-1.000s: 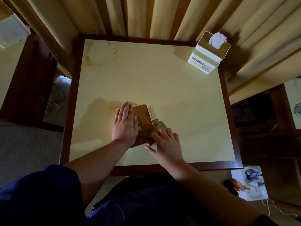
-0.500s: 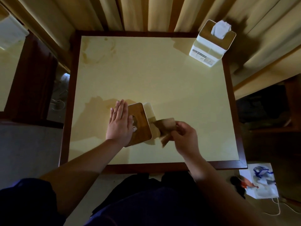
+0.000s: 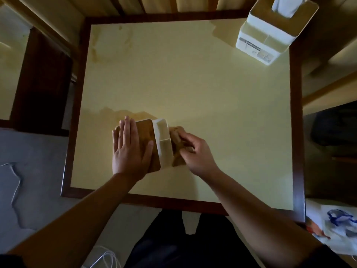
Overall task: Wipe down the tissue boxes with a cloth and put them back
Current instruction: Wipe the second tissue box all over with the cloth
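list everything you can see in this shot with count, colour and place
white plastic tissue box with wooden lid: 1, white and brown, near middle of table, under left hand
second white tissue box with tissue sticking out: 1, white and tan, far right corner
brown cloth: 1, brown, against the near box's right side
square table: 1, cream top, dark wood rim
curtains: beige, behind table
left hand: flat on lid
right hand: gripping cloth
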`<state>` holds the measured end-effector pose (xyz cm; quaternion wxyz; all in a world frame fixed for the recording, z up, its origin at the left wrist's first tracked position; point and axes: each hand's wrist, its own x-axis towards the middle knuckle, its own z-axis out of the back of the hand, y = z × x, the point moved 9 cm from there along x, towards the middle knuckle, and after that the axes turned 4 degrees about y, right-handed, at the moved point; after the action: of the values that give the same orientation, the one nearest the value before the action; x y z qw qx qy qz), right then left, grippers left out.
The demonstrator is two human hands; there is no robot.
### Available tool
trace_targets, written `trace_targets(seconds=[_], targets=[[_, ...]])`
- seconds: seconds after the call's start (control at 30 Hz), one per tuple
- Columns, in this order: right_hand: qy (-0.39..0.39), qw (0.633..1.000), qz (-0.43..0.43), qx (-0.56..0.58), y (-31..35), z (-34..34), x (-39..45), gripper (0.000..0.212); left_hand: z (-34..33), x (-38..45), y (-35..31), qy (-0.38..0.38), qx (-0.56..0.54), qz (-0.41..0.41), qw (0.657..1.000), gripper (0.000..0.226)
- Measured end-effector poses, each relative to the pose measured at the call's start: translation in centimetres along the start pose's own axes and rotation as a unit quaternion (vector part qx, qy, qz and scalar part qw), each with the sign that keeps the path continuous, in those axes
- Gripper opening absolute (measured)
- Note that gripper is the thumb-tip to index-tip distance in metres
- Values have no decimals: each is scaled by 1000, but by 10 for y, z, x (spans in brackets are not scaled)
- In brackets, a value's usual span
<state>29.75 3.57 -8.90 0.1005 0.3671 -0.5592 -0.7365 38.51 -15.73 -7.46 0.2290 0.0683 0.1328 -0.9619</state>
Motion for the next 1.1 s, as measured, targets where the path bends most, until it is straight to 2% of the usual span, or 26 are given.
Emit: trace_targets(seconds=[0.13, 0.23, 0.4, 0.47, 0.6, 0.7, 0.83, 1.0, 1.1], targets=[[13, 999, 7, 51, -23, -4, 12, 49, 4, -1, -2, -20, -13, -3, 1000, 83], [39, 997, 35, 64, -34, -3, 20, 33, 2, -1, -2, -25, -12, 3, 1000, 83], [81, 989, 30, 118, -52, -10, 34, 51, -1, 0, 2, -23, -1, 8, 1000, 81], [73, 991, 77, 86, -47, -8, 37, 46, -1, 0, 1, -23, 2, 8, 1000, 82], [-7, 976, 203, -79, -37, -5, 34, 42, 0, 0, 0, -24, 8, 8, 1000, 83], [-1, 965, 240, -105, -39, -20, 30, 48, -1, 0, -1, -25, 3, 1, 1000, 85], [64, 978, 195, -28, -44, -58, 28, 62, -2, 2, -3, -13, 21, -12, 1000, 95], [76, 978, 170, 98, -43, -71, 29, 68, -7, 5, -7, 14, 57, -13, 998, 118], [95, 973, 163, 130, -45, -75, 27, 69, -6, 5, -7, 13, 66, -9, 998, 121]])
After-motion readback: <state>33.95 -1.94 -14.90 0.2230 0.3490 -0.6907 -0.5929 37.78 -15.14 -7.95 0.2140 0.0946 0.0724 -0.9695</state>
